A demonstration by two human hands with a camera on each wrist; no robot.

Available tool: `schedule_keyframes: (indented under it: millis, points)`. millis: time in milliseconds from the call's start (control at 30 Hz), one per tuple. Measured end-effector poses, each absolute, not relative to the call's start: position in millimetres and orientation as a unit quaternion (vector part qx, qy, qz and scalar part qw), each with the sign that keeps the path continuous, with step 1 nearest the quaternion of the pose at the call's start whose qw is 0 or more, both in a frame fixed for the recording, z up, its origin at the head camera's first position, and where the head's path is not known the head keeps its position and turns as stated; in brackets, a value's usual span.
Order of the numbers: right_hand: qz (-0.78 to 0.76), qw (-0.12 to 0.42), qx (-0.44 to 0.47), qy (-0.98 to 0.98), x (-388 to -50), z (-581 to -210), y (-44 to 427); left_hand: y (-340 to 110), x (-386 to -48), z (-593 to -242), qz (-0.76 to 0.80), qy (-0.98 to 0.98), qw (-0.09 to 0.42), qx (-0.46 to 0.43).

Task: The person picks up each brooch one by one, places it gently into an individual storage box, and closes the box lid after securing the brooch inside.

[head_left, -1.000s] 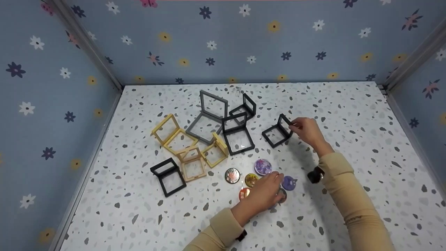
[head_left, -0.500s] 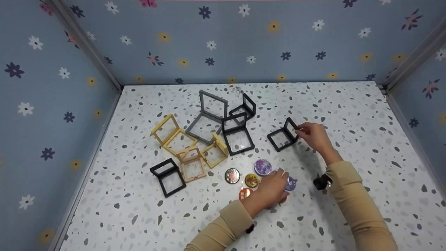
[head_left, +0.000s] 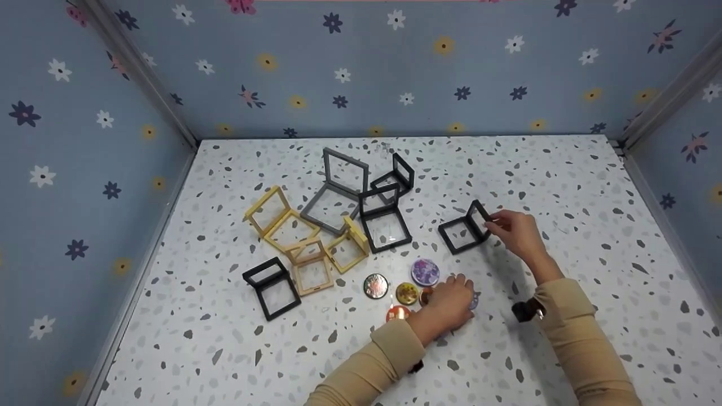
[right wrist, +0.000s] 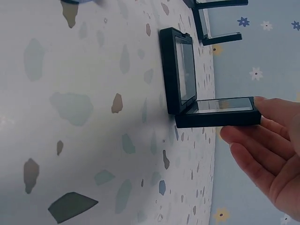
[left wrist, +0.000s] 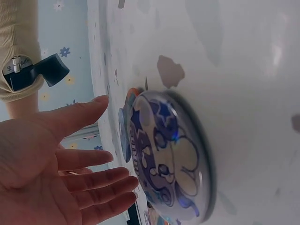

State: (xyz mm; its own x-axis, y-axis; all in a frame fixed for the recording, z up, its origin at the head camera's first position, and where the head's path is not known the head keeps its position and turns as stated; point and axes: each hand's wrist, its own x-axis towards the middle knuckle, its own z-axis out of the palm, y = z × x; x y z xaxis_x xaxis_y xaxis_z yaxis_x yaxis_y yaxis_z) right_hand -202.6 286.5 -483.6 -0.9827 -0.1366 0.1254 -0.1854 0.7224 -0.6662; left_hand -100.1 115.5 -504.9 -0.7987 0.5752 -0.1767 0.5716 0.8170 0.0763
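My right hand [head_left: 522, 235] pinches the raised half of a small black hinged display frame [head_left: 461, 234] between thumb and fingers; its lower half, with a clear film window, lies on the table. The right wrist view shows the same frame [right wrist: 219, 112] standing half unfolded. My left hand [head_left: 451, 301] is low over a group of round button badges, its thumb and fingers extended in the left wrist view. There a purple-and-white cartoon badge [left wrist: 166, 159] lies right by the fingertips; whether they touch it I cannot tell. The hand partly covers a purple badge [head_left: 474, 300] in the head view.
Other badges lie close by: a purple one [head_left: 425, 272], a yellow one [head_left: 407, 294], a red one [head_left: 398, 313] and a silvery one [head_left: 376, 286]. Further left stand several unfolded frames, among them a grey frame [head_left: 333, 189], a yellow frame [head_left: 268, 210] and a black frame [head_left: 276, 293].
My right hand has drawn the black frame toward me and slightly right, keeping its pinch. The left hand has shifted right across the badges, uncovering a brown one and covering more of the purple one.
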Motion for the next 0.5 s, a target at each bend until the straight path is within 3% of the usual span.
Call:
schedule_keyframes:
  millis: [500]
  points:
    - [0.36, 0.026, 0.069, -0.93, -177.2, -483.2, 293.4, 125.5, -101.2, -509.9, -0.013, 0.952, 0.098, 0.291]
